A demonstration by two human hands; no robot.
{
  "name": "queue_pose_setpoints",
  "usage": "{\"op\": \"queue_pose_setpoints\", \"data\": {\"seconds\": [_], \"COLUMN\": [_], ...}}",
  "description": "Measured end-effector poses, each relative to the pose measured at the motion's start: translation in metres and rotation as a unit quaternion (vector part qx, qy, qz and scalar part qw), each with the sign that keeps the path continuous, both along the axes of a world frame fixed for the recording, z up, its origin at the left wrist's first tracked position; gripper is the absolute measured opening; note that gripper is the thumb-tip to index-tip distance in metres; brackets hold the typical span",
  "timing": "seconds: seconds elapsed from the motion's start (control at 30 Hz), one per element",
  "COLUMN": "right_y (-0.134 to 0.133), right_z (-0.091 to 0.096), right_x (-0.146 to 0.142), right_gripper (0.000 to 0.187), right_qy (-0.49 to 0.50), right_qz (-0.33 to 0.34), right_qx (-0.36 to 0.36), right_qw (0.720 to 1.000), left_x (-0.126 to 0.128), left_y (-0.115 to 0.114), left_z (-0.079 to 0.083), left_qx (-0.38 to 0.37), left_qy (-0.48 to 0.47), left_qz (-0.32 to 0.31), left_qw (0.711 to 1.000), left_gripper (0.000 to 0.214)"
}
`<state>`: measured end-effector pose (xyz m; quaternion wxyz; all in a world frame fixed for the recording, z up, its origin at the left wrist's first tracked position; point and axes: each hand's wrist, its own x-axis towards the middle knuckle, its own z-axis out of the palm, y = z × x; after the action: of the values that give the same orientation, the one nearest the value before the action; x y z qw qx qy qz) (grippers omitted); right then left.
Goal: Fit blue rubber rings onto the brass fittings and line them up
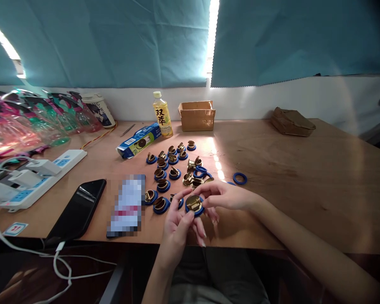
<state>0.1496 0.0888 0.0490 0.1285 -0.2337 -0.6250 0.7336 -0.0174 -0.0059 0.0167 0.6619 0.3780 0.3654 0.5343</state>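
Note:
Between my two hands, just above the table's front edge, is a round gold metal fitting (194, 204) with a blue ring around its rim and a small hinge across its face. My left hand (179, 221) grips it from the left and below, thumb on the near rim. From the right, my right hand (220, 196) pinches its edge with the fingertips. Several like fittings with lids tilted up, such as one gold fitting (161, 204), stand on the table just beyond. Gold parts (188, 179) without visible rings and loose blue rings (200, 171) lie close by.
On the left are a black phone (79, 209), a pixelated phone-shaped object (126, 207), a power strip (50, 179) with cables and several spray bottles (34, 122). Behind stand a blue box (139, 141), a drink bottle (163, 116) and a cardboard box (196, 117). A brown bag (291, 122) lies right.

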Motion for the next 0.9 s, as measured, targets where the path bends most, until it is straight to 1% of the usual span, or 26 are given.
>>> {"op": "queue_pose_setpoints", "data": {"seconds": [0.1, 0.2, 0.3, 0.4, 0.5, 0.6, 0.7, 0.77, 0.9], "right_y": [0.001, 0.0, 0.0, 0.001, 0.003, 0.004, 0.005, 0.006, 0.005], "right_z": [-0.005, -0.009, -0.009, -0.009, -0.01, -0.011, -0.01, -0.007, 0.0], "right_x": [-0.002, -0.004, -0.005, -0.005, -0.003, -0.001, 0.001, 0.003, 0.006], "right_gripper": [0.033, 0.032, 0.036, 0.042, 0.046, 0.045, 0.043, 0.043, 0.044], "right_qy": [0.013, 0.017, 0.023, 0.023, 0.019, 0.029, 0.046, 0.053, 0.037], "right_qz": [-0.011, -0.018, -0.024, -0.027, -0.025, -0.02, -0.018, -0.028, -0.043], "right_qx": [-0.004, -0.001, 0.0, -0.001, 0.006, 0.018, 0.041, 0.054, 0.075], "right_qw": [1.0, 1.0, 0.999, 0.999, 0.999, 0.999, 0.998, 0.997, 0.996], "left_x": [0.001, 0.002, 0.003, 0.003, 0.004, 0.004, 0.005, 0.007, 0.011], "left_y": [-0.001, -0.003, -0.004, -0.003, -0.001, 0.004, 0.008, 0.009, 0.01], "left_z": [0.002, 0.002, 0.001, 0.0, 0.0, 0.001, 0.004, 0.004, 0.001], "left_qx": [-0.009, -0.02, -0.02, -0.023, -0.019, -0.012, -0.025, -0.035, -0.025], "left_qy": [0.0, 0.007, 0.015, 0.014, 0.004, -0.015, -0.022, -0.017, -0.003], "left_qz": [0.015, 0.03, 0.041, 0.035, 0.021, 0.011, 0.011, 0.027, 0.096], "left_qw": [1.0, 0.999, 0.999, 0.999, 1.0, 1.0, 0.999, 0.999, 0.995], "left_gripper": [0.051, 0.054, 0.059, 0.062, 0.059, 0.057, 0.056, 0.052, 0.036]}}
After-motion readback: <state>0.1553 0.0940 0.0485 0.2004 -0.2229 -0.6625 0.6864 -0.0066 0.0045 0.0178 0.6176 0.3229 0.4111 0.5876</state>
